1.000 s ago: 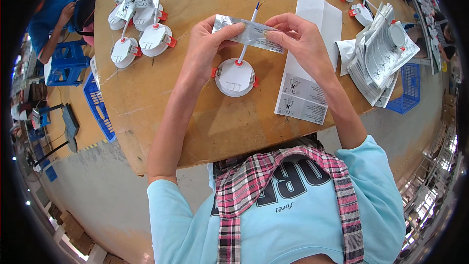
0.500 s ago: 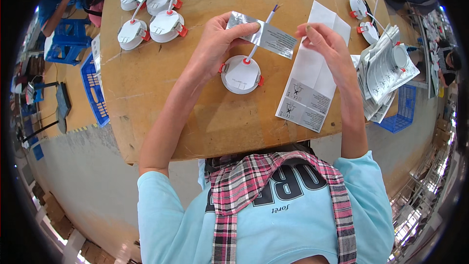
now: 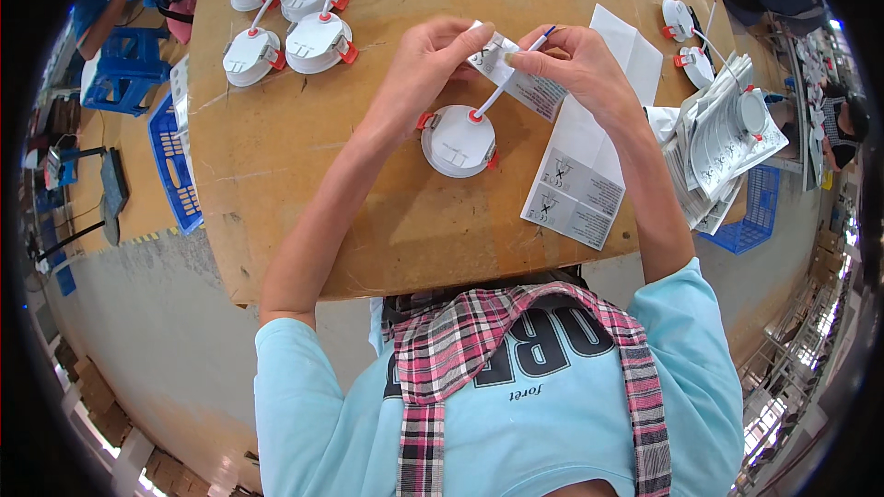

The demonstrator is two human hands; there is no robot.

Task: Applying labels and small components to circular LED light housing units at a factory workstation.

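Observation:
A round white downlight [image 3: 458, 141] with red-tipped spring clips lies on the table in front of me. Its white cable [image 3: 494, 98] rises from a red grommet toward my hands. Between both hands is a silver printed label [image 3: 537, 95], lying against the cable. My left hand [image 3: 431, 64] pinches the label's left end. My right hand [image 3: 582, 63] pinches it nearer the middle, beside the cable, whose blue wire end sticks out above the fingers. Under my right forearm lies a white backing sheet [image 3: 603, 143] with silver labels left on its lower end.
Several labelled downlights [image 3: 313, 43] stand at the far left of the brown table [image 3: 368, 239]. At the right are two more downlights [image 3: 697, 64] and a stack of label sheets [image 3: 709, 147] with a downlight on top. Blue baskets [image 3: 175, 166] flank the table. Another person's arm [image 3: 115, 14] shows far left.
My right hand has moved left from above the backing sheet and now grips the label by the cable. The label has tilted, and the downlight has shifted slightly.

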